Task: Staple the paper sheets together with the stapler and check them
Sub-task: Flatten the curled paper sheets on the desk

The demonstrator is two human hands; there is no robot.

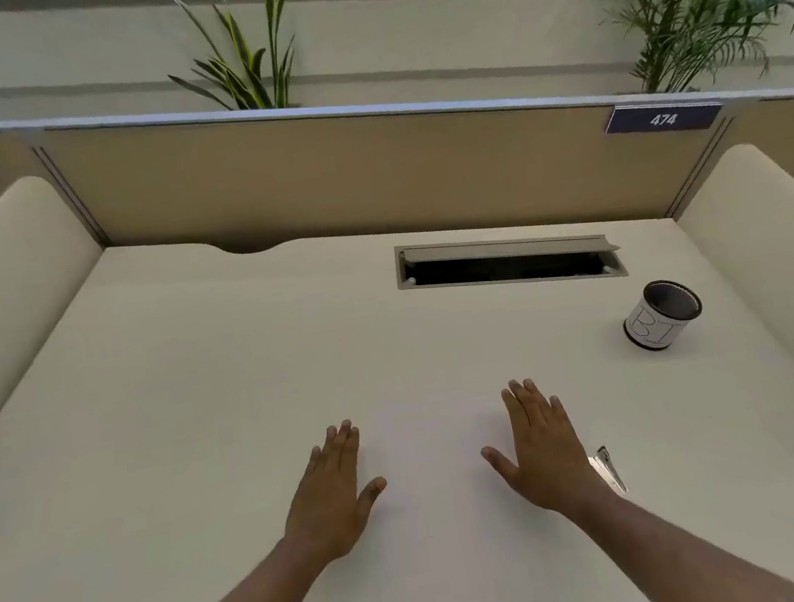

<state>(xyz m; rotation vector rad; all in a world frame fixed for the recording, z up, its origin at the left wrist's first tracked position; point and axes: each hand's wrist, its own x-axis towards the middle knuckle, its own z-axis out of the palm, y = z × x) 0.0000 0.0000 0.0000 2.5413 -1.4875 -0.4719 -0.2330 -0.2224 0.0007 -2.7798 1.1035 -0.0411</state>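
Observation:
White paper sheets (445, 517) lie flat on the cream desk (194, 411) in front of me, their near edge showing as a thin line. My left hand (333, 487) is flat and palm down at the paper's left edge, fingers apart. My right hand (543, 449) is flat at the paper's right edge, holding nothing. A small silver stapler (609, 470) lies on the desk just right of my right wrist, partly hidden by it.
A white and black cylindrical cup (662, 316) stands at the right rear. An open cable slot (509, 265) is set into the desk at the back. Tan partition panels (338, 169) and cream side dividers enclose the desk; plants stand behind.

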